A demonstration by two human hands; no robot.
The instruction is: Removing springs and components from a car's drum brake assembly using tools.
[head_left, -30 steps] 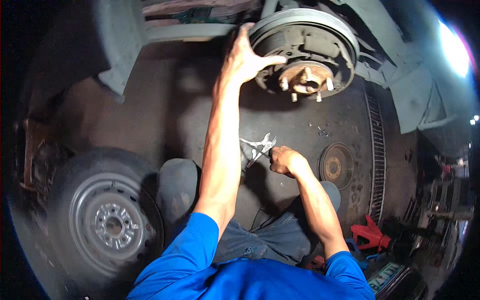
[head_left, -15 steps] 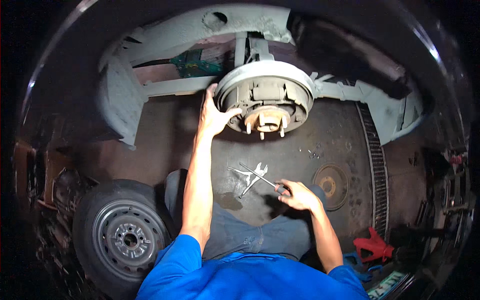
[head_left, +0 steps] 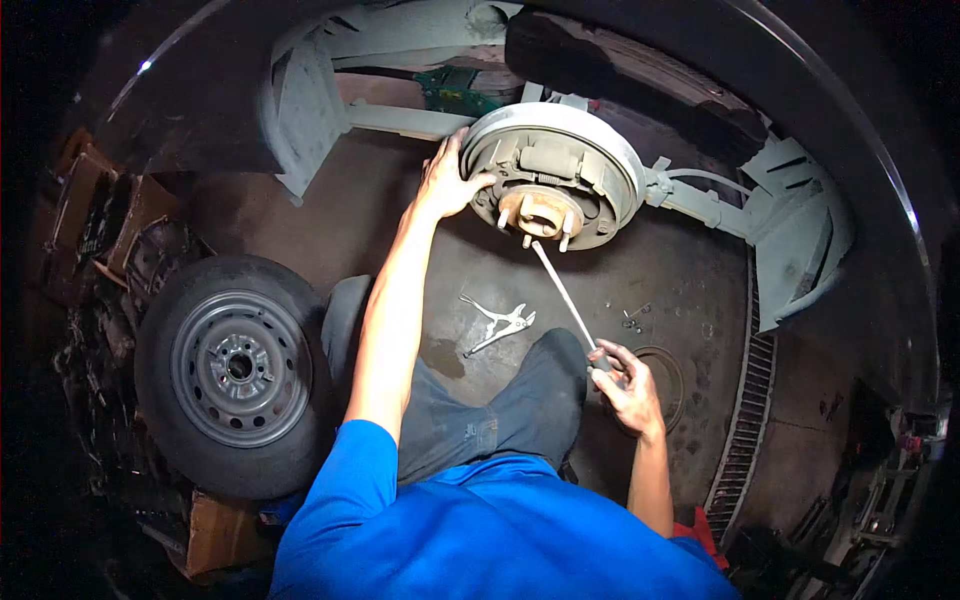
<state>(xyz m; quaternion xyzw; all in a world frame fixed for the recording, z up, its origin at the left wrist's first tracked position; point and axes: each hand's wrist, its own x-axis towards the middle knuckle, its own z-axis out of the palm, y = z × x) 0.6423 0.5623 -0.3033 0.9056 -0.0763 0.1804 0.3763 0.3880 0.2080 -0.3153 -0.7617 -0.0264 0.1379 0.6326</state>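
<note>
A drum brake assembly [head_left: 548,160] with brake shoes and a rusty, studded wheel hub [head_left: 538,212] is mounted under the raised vehicle ahead of me. My left hand [head_left: 450,185] grips its left rim, fingers behind the edge and thumb over the front. In my right hand [head_left: 630,388] is a long screwdriver [head_left: 565,295], held by its dark handle. The shaft slants up and left, its tip close below the hub studs; whether it touches them I cannot tell. Locking pliers [head_left: 500,325] lie on the floor between my knees and the brake.
A tyre on a steel wheel [head_left: 240,365] rests at my left. Partly hidden behind my right hand, a round rusty brake drum [head_left: 660,375] lies on the floor. Small metal parts [head_left: 634,318] are scattered near it. A floor grate [head_left: 745,430] runs along the right.
My right hand has shifted right, swinging the screwdriver from pointing over the pliers to pointing up at the hub. My left hand stays on the brake's rim. The view has turned.
</note>
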